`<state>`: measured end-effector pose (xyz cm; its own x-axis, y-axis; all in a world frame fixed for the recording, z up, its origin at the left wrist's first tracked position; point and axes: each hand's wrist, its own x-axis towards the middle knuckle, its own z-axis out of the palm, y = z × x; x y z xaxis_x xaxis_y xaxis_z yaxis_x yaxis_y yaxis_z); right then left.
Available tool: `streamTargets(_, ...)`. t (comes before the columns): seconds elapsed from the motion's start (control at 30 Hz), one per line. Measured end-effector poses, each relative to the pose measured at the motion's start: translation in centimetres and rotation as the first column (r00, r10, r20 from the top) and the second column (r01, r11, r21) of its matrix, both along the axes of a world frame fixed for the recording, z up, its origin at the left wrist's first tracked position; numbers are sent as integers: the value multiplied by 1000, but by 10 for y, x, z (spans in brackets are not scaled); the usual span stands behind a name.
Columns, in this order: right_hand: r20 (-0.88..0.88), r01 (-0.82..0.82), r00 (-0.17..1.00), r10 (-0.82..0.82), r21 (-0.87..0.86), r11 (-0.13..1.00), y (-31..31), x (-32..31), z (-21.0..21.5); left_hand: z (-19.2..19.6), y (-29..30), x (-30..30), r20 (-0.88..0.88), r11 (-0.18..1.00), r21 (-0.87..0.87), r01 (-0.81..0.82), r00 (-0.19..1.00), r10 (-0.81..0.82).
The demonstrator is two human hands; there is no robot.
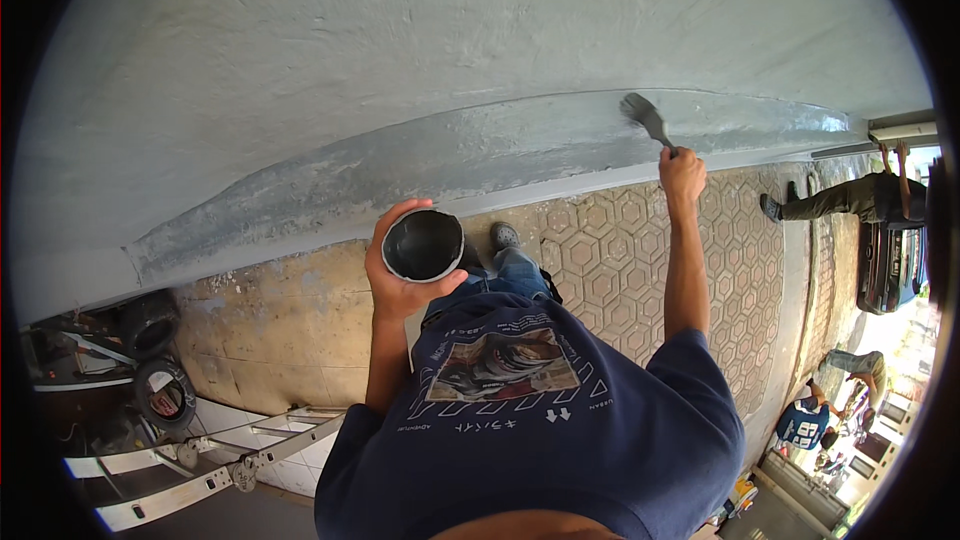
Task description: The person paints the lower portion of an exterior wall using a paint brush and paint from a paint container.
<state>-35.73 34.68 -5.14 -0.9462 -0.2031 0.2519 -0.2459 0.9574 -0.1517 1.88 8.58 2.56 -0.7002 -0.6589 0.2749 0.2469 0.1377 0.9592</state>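
Observation:
My left hand (392, 270) is wrapped round a round tub (424, 244) with dark paint inside, held in front of my body. My right hand (683, 176), arm stretched forward, grips the handle of a paintbrush (646, 118). The brush's bristles are slightly blurred and lie against or just off the wall, I cannot tell which. They are at a long darker grey band (420, 160) along the lower part of the grey wall (450, 30). The band's paint is patchy and uneven.
An aluminium ladder (250, 450) lies at the lower left, near several tyres (165, 393). Hexagonal paving (640, 250) covers the ground by the wall. At the right, one person (860, 198) stands near a dark vehicle (885, 265); another person (805, 423) is farther back.

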Motion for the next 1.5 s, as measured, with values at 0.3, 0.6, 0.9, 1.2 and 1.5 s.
streamTargets(0.3,41,-174,984,173,15,985,-85,91,-8,4,-15,20,-15,998,-17,-55,998,55)
streamTargets(0.6,212,-632,758,618,4,775,-261,300,-1,0,-88,94,10,989,-64,131,991,-130)
streamTargets(0.9,243,-468,834,495,-164,869,-229,297,-24,-11,-153,164,-1,994,-43,101,995,-101)
streamTargets(1.2,-67,48,997,-47,7,999,-160,181,-24,-11,-163,227,21,997,-69,-22,999,23)
streamTargets(1.5,43,-286,958,285,24,958,-280,351,-37,-17,-183,252,-59,991,-83,-105,993,100)
